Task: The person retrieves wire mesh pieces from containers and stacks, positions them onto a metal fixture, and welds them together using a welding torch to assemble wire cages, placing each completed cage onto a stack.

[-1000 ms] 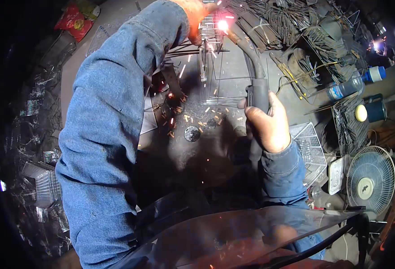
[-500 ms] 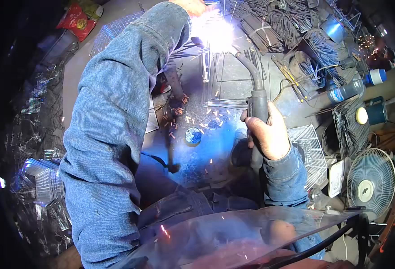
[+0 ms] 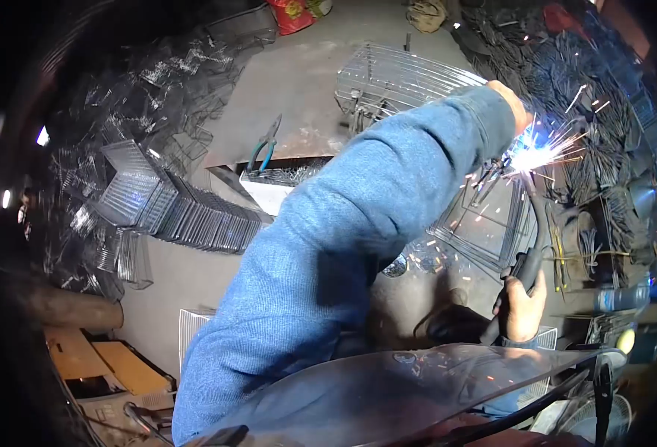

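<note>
My right hand (image 3: 523, 307) is wrapped round the handle of a welding torch (image 3: 538, 227), whose curved neck points up to a bright arc throwing sparks. My left hand (image 3: 513, 106), at the end of a blue denim sleeve (image 3: 343, 201), is just above the glare; its fingers are mostly hidden. Thin wire rods (image 3: 485, 249) lie under the arc and to its left. A wire mesh panel (image 3: 406, 74) is behind the left forearm. The edge of a clear face shield (image 3: 388, 387) crosses the bottom of the view.
Pliers (image 3: 267, 145) rest on a white-sided box (image 3: 265, 192) of metal bits. Stacked wire baskets (image 3: 194, 216) stand left. Bundled rods (image 3: 597, 141) and a water bottle (image 3: 623, 299) are at the right. A fan (image 3: 600, 421) is at the bottom right.
The view has swung left, so the hands and torch appear farther right. The glare stopped being a small red spot and is now a bright arc with sparks; pliers and stacked baskets have come into view.
</note>
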`<control>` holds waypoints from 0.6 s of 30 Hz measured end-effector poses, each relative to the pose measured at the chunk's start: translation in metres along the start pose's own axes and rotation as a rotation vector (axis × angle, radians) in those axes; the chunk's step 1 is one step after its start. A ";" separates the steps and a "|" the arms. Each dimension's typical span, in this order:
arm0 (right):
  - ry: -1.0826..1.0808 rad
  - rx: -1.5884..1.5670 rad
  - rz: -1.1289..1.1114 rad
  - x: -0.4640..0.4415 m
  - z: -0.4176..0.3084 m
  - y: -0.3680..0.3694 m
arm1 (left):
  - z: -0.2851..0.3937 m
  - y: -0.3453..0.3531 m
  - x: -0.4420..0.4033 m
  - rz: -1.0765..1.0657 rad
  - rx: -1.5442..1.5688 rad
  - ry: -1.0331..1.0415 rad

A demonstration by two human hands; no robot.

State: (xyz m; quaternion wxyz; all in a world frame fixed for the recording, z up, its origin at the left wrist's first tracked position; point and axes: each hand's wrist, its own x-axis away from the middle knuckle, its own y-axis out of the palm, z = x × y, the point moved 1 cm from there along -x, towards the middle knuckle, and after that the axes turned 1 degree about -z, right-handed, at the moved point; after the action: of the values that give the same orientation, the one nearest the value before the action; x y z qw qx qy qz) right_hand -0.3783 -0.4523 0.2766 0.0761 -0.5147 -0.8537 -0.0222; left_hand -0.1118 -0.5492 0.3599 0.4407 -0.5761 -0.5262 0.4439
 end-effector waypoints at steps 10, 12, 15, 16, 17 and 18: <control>0.003 0.107 -0.036 -0.010 0.001 -0.013 | -0.009 0.017 -0.003 0.109 0.057 0.012; 0.062 -0.009 -0.058 -0.006 -0.018 -0.009 | -0.005 0.010 0.004 0.056 0.002 -0.027; 0.041 -0.145 -0.095 -0.005 -0.014 -0.014 | -0.003 0.006 0.007 -0.008 0.040 -0.083; 0.039 -0.161 -0.086 -0.003 -0.014 -0.014 | -0.002 0.006 0.008 -0.008 0.032 -0.072; 0.034 -0.175 -0.081 -0.003 -0.013 -0.015 | -0.002 0.006 0.009 -0.007 0.023 -0.066; 0.039 -0.181 -0.079 -0.003 -0.011 -0.017 | -0.001 0.002 0.012 -0.006 0.012 -0.062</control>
State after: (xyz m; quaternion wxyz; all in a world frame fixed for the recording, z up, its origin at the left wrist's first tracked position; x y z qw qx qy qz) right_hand -0.3908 -0.4643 0.2880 0.0449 -0.4850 -0.8662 -0.1121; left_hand -0.1102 -0.5373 0.3574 0.4287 -0.5578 -0.5386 0.4635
